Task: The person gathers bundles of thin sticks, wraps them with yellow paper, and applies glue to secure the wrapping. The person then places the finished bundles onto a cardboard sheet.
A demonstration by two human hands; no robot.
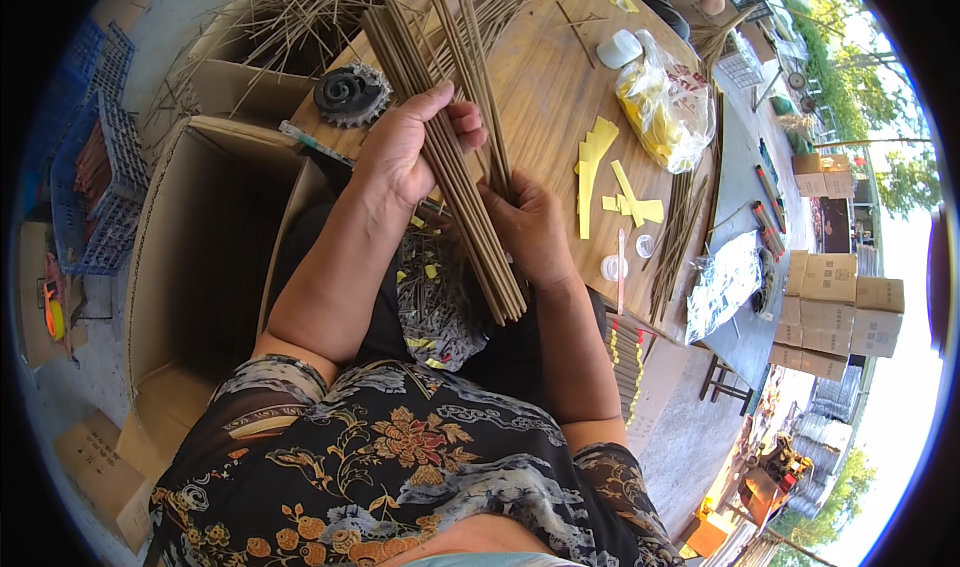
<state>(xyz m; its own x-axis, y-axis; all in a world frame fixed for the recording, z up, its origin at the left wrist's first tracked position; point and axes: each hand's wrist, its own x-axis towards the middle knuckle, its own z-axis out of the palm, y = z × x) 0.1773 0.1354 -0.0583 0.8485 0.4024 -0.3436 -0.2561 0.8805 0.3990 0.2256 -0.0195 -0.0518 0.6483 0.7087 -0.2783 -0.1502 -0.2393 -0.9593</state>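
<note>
- Bare tabletop ahead of my hands gives me room.
- Yellow paper strips and plastic bag crowd my right.
- Open cardboard box walls off my left.

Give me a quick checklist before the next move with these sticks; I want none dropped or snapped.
1. Left hand wrapped around the bundle of thin brown sticks: ok.
2. Right hand supporting the bundle from beside and below: ok.
3. Lower stick ends flush: not ok, slightly staggered.
4. Yellow paper strips lying on the wooden table near the right hand: ok.
5. Open cardboard box at the person's left unobstructed: ok.
6. Any stick cracked inside the bundle: cannot tell.
</note>
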